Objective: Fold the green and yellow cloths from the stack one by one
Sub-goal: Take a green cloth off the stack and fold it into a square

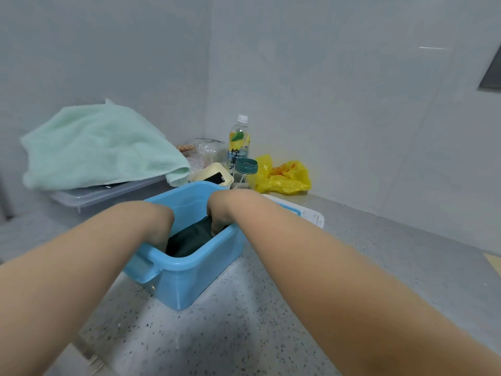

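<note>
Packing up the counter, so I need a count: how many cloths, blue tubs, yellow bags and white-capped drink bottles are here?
Cloths: 2, the pale green towel and the dark cloth
Blue tub: 1
Yellow bag: 1
Drink bottle: 1
Total: 5

Speckled grey bench (379,267) tucked into a corner of plain grey walls. A blue plastic bin (187,280) sits on it up front. Left of that there's a clear plastic box (108,195). Back in the corner: a lemon drink bottle (238,142) with a white cap, a little jar (245,169) with a teal lid just in front of it, and a crumpled yellow bag (284,176) to the right. There's also a cream bowl (208,173) with something dark in it, some clear wrappers (206,153) behind, and a white board (311,215) behind the bin.
</note>
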